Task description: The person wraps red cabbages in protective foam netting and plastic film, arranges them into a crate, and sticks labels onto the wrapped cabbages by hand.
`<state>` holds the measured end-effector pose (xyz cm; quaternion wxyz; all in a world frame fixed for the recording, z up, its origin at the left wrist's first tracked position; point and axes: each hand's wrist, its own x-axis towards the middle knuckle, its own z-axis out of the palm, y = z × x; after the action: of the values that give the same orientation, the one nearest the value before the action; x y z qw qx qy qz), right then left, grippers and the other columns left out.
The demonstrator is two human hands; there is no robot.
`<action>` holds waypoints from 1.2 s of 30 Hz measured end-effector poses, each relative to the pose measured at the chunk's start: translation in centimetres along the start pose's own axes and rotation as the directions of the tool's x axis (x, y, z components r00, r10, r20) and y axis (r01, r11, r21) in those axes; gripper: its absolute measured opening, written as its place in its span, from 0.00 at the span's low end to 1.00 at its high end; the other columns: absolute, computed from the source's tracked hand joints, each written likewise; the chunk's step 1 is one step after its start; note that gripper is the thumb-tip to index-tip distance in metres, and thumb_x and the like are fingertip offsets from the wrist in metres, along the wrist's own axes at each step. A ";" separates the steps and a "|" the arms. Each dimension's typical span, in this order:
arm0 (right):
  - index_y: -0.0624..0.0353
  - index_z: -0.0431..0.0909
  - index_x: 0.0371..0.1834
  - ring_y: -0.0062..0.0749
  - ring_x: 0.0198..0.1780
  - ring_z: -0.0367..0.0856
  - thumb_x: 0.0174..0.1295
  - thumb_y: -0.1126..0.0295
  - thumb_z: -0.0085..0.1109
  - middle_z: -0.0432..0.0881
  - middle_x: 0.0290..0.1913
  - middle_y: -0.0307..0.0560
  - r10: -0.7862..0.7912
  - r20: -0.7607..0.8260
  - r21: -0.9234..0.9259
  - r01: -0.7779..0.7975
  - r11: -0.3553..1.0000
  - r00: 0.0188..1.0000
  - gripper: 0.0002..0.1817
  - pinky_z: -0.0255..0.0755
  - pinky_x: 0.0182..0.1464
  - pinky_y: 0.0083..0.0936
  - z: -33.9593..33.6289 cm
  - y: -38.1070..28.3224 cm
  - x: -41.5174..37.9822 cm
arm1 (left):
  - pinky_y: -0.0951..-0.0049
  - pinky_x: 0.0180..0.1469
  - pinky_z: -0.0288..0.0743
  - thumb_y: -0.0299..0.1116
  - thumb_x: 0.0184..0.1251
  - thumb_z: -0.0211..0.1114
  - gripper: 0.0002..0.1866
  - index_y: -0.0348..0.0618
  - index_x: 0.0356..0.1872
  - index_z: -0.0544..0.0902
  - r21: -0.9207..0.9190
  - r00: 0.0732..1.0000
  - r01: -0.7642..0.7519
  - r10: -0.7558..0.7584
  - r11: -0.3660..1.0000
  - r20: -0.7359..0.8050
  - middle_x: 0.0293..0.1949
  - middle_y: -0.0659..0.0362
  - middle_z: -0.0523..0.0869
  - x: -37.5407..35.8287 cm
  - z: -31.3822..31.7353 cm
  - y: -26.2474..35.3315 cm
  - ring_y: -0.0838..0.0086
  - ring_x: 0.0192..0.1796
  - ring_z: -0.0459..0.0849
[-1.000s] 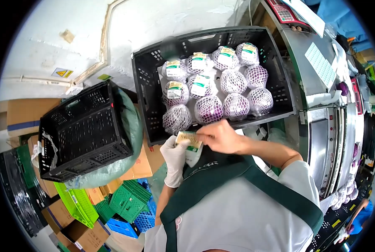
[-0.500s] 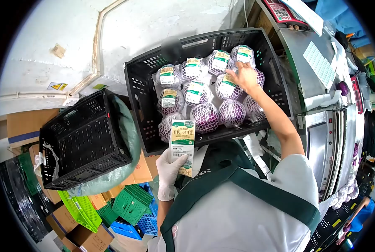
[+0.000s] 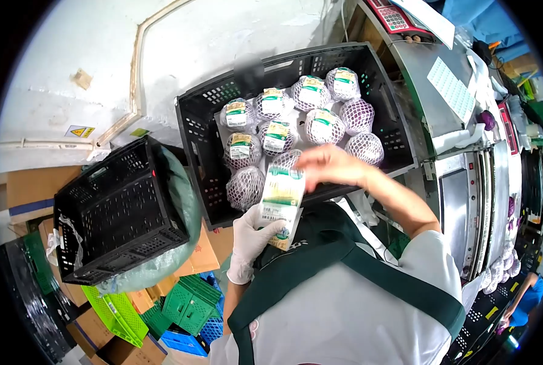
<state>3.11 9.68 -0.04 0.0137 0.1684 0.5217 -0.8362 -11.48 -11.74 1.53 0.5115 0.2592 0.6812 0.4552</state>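
While our left hand (image 3: 250, 240) grasps label strip (image 3: 282, 196) low, we best hold it flat, steady; right hand (image 3: 329, 165) at edge, blurred, grip we cannot tell.

The label strip (image 3: 282, 198) is white with green and gold printed bands and a barcode. It slants up and to the right, printed face showing, its near part pinched in the gloved left hand (image 3: 251, 242). The blurred right hand (image 3: 329, 167) is at its far right edge; whether it grips the strip cannot be told.

Beyond lie round purple cabbages in white foam netting, in rows inside a black crate (image 3: 192, 155). All four in the far row, such as the far-left cabbage (image 3: 237, 114), bear labels, as do three in the middle row. The middle row's rightmost cabbage (image 3: 357, 115) and the near-left cabbage (image 3: 246, 188) show bare netting.
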 end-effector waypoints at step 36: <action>0.60 0.79 0.29 0.17 0.28 0.76 0.47 0.69 0.69 0.80 0.25 0.38 -0.146 -0.244 -0.334 0.058 0.941 0.959 0.10 0.72 0.33 0.17 1.9 2.7 -1.4 | 0.80 0.48 0.72 0.17 0.58 0.61 0.11 0.33 0.43 0.81 -0.107 0.948 -0.291 0.272 0.951 -0.165 0.38 0.59 0.84 4.0 4.6 -0.2 0.79 0.41 0.80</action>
<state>4.43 6.58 -1.21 -0.0724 0.2466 0.6569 -0.7088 -8.56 -6.93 -0.78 0.4051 0.2856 0.6419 0.5851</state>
